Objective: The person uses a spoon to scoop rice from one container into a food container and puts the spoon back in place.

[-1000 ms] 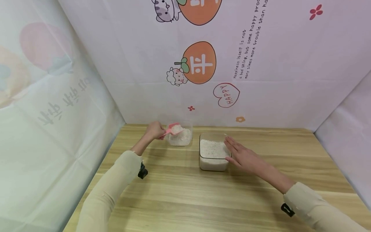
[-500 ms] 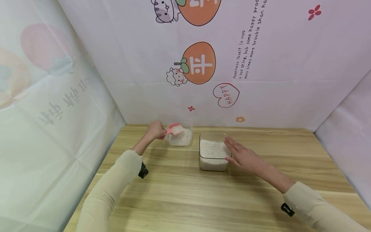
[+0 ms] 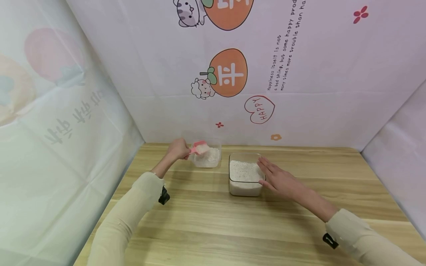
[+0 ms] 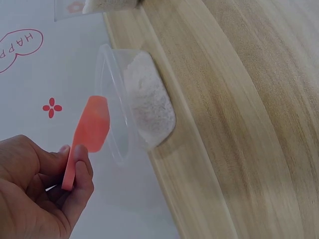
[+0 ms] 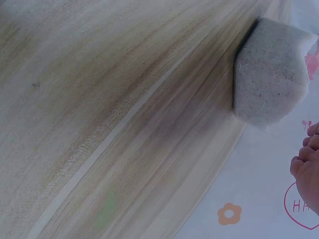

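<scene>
Left of centre, the left hand (image 3: pixel 178 149) pinches a pink plastic scoop (image 4: pixel 93 124) bearing white grains (image 3: pixel 202 149) over a small clear tub (image 3: pixel 205 165). Apparent step: transferring grains; next move calls for controlled tilting. Right of centre, a larger clear square container (image 3: pixel 245 181) bears the right hand (image 3: pixel 280 180), fingers straight.

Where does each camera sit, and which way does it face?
Head: on the head, facing forward and down at small tub and big tub; left hand, right hand and sleeves show.
Left wrist: on that wrist, facing the scoop and small tub; left hand shows.
Right wrist: on that wrist, facing table and big tub; right hand partly shows.
Head and left wrist share the scoop.
</scene>
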A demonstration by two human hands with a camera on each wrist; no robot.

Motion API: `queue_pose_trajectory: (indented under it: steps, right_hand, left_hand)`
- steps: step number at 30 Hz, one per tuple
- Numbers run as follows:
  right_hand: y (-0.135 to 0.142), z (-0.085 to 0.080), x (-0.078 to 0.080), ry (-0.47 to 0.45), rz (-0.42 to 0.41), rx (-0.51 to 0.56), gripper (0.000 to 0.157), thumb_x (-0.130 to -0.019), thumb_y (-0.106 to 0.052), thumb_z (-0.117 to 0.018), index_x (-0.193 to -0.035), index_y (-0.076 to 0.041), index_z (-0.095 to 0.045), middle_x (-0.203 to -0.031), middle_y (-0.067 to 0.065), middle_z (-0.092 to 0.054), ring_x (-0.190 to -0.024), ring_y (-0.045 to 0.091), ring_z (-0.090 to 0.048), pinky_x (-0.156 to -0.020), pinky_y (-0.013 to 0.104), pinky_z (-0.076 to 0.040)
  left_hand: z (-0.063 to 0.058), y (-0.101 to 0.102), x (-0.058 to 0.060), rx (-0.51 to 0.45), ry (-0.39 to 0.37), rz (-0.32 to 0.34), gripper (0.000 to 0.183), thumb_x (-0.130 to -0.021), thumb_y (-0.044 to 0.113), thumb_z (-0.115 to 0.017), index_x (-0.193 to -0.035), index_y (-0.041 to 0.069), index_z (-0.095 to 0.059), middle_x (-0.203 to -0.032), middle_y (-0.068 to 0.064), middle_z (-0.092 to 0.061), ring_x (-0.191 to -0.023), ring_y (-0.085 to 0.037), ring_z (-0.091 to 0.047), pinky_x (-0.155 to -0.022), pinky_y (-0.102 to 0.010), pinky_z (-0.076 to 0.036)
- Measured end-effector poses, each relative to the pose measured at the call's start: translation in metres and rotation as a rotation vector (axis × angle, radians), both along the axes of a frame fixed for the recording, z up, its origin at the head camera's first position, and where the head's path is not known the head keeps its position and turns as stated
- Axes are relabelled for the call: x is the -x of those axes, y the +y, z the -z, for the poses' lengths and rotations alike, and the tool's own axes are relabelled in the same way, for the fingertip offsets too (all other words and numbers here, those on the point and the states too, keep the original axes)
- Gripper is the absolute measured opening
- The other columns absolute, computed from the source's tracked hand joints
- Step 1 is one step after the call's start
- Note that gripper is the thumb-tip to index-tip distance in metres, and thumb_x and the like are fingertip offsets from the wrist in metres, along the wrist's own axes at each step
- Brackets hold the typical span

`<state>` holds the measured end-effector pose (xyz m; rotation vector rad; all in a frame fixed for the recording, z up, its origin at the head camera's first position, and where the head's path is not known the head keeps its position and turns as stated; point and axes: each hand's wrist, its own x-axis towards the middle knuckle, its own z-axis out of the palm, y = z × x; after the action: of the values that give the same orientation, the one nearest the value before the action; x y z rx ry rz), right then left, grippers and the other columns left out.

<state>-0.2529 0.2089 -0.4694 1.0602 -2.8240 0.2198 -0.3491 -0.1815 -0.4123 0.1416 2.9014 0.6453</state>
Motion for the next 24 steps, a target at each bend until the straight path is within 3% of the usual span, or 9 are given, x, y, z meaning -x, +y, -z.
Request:
queue_pose_trajectory:
  steps: [9, 24]
  right_hand:
    - [-0.0002, 0.0004, 0.0002, 0.005, -0.006, -0.004, 0.068, -0.098, -0.046, -0.037, -0.147, -0.001, -0.021, -0.154, 0.015, -0.015, -0.141, 0.031, -0.02, -0.104, 0.045, -0.034]
    - [-0.0008, 0.0015, 0.0006, 0.02, -0.011, 0.007, 0.067, -0.098, -0.044, -0.039, -0.146, 0.0, -0.022, -0.154, 0.015, -0.016, -0.14, 0.032, -0.022, -0.105, 0.045, -0.034]
  left_hand:
    - [-0.0013, 0.0042, -0.0001, 0.074, 0.018, 0.0, 0.038, -0.079, 0.005, -0.048, -0.043, 0.014, -0.051, -0.042, -0.001, -0.052, -0.036, -0.009, -0.031, -0.04, -0.023, -0.024]
    - [-0.0017, 0.0046, 0.0022, 0.119, 0.016, 0.03, 0.041, -0.086, 0.01, -0.05, -0.046, 0.013, -0.054, -0.049, -0.004, -0.059, -0.038, -0.009, -0.034, -0.04, -0.023, -0.026]
